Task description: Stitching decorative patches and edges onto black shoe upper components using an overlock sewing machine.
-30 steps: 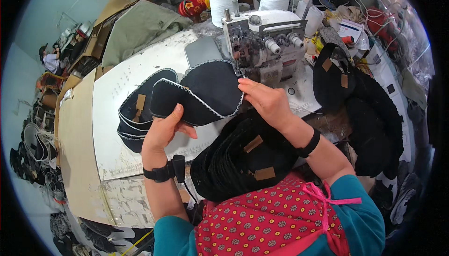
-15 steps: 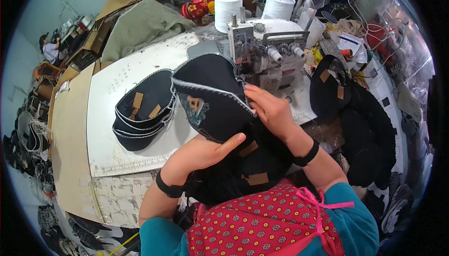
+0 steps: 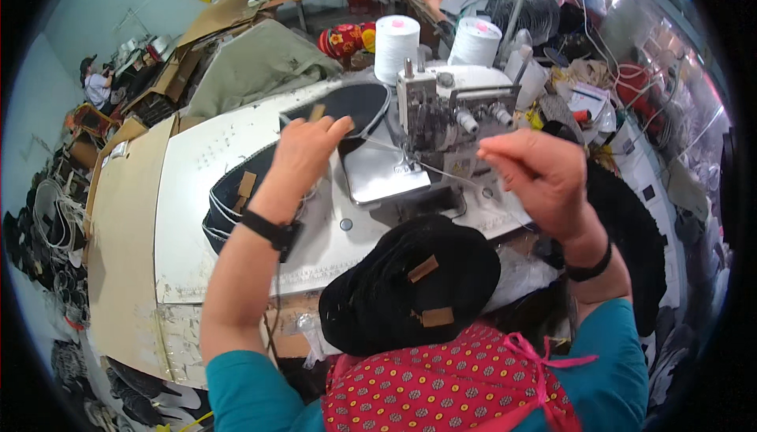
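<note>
Mostly black fabric piece [image 3: 351, 102]; white-stitched curved edge; tan tab [image 3: 317, 112].

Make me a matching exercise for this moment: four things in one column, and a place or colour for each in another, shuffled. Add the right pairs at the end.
Things
1. Left hand
2. Thread cones
3. Apron
4. Right hand

Places and colours
A. Red, with a small repeated pattern
B. Near the right side of the sewing machine
C. At a black piece with pale edging, left of the machine
D. White, standing beyond the machine

Right pairs: 1-C, 2-D, 3-A, 4-B
</note>
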Demonstrator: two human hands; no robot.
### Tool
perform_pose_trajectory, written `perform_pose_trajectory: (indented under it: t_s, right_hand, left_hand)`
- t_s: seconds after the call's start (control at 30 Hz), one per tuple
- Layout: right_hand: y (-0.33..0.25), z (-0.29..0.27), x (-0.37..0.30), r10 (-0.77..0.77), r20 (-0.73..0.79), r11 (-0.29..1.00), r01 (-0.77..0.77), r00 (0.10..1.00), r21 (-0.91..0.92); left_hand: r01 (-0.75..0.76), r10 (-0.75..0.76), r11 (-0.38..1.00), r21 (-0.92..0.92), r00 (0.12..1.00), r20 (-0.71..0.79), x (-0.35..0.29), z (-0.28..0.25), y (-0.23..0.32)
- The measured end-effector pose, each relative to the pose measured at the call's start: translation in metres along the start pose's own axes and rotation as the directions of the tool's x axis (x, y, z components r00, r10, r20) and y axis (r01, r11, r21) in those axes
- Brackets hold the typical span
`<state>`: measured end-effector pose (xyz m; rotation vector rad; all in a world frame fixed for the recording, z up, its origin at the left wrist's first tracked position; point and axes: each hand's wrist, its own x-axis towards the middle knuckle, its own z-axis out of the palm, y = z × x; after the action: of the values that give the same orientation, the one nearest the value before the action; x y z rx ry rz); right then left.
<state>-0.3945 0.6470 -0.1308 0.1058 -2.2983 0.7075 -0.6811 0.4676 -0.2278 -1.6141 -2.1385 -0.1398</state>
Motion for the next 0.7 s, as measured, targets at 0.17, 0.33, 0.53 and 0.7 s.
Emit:
perform_pose_trajectory:
  t_s: [0.17, 0.33, 0.53, 0.7]
  right_hand:
    - [0.009, -0.031, 0.058, 0.179, 0.125, 0.984, -0.179, 0.976, -0.017]
    - [0.082, 0.019, 0.115, -0.126, 0.1, 0.967, 0.145, 0.987, -0.209]
    - [0.126, 0.048, 0.151, -0.064, 0.282, 0.905, 0.175, 0.957, -0.387]
    - [0.099, 0.048, 0.154, 0.212, 0.419, 0.736, 0.139, 0.883, -0.663]
  left_hand:
    - [0.004, 0.009, 0.931, 0.364, 0.999, -0.033, -0.055, -0.012, -0.022]
    - [0.032, -0.268, 0.896, 0.443, 0.835, 0.481, -0.118, 0.011, -0.001]
    - [0.284, -0.221, 0.907, -0.311, 0.949, 0.224, -0.099, -0.051, 0.066]
    - [0.087, -0.015, 0.675, -0.733, 0.994, 0.105, -0.079, -0.056, 0.118]
